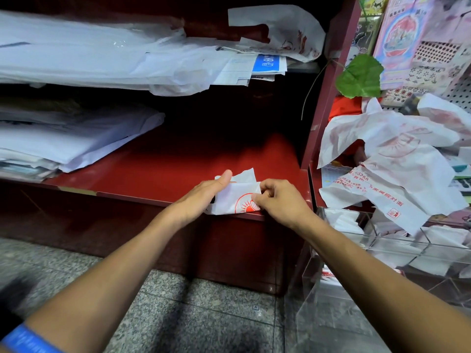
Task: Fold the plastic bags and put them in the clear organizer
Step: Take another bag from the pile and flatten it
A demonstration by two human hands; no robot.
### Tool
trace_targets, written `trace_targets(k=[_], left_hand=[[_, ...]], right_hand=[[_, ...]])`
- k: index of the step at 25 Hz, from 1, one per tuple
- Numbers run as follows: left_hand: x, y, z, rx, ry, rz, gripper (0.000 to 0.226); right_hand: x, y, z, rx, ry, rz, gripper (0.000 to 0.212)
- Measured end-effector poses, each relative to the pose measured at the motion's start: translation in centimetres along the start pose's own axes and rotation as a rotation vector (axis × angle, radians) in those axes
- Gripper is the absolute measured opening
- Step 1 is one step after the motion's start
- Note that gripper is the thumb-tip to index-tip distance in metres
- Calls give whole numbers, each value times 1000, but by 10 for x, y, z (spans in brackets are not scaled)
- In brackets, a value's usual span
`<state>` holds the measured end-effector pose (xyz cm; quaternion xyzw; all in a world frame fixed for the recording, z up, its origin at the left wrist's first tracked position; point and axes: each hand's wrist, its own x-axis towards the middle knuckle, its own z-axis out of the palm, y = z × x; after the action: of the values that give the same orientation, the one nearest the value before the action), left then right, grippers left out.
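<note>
A small folded white plastic bag (233,197) with a red sun logo lies on the front edge of the red shelf (163,169). My left hand (201,197) holds its left side, thumb on top. My right hand (277,200) pinches the bag's right edge with curled fingers. To the right, a heap of loose white bags with red print (392,164) spills over the clear organizer (397,243), whose compartments hold folded white bags.
Stacks of white paper and plastic sheets (76,141) fill the left of the shelves. Another printed bag (288,31) lies on the upper shelf. A green leaf (360,76) hangs by the red upright. Grey stone floor (191,314) lies below.
</note>
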<state>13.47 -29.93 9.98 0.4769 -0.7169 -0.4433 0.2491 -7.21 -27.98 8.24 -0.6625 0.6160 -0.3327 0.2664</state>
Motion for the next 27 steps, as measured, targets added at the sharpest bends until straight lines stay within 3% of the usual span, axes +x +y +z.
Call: trace_targets(k=[2, 5, 8, 10, 14, 18, 22, 27], left_hand=[[2, -3, 3, -9, 105, -10, 16], [6, -13, 7, -11, 149, 15, 32], [10, -20, 7, 79, 159, 75, 40], [11, -23, 7, 152, 148, 96, 44], [7, -25, 9, 369, 114, 229, 46], [-7, -23, -2, 635, 49, 256, 61], [-18, -33, -12, 637, -18, 207, 74], [-14, -48, -13, 487, 185, 258, 40]], right_hand=[[2, -4, 0, -13, 6, 54, 9], [1, -9, 1, -66, 40, 60, 43], [-8, -8, 4, -286, 88, -151, 52], [-12, -7, 2, -434, 4, -283, 54], [-12, -2, -2, -746, -237, -309, 79], [-10, -1, -6, -770, -221, -319, 74], [-11, -1, -5, -669, -188, -311, 68], [-7, 0, -7, -444, -137, -232, 30]])
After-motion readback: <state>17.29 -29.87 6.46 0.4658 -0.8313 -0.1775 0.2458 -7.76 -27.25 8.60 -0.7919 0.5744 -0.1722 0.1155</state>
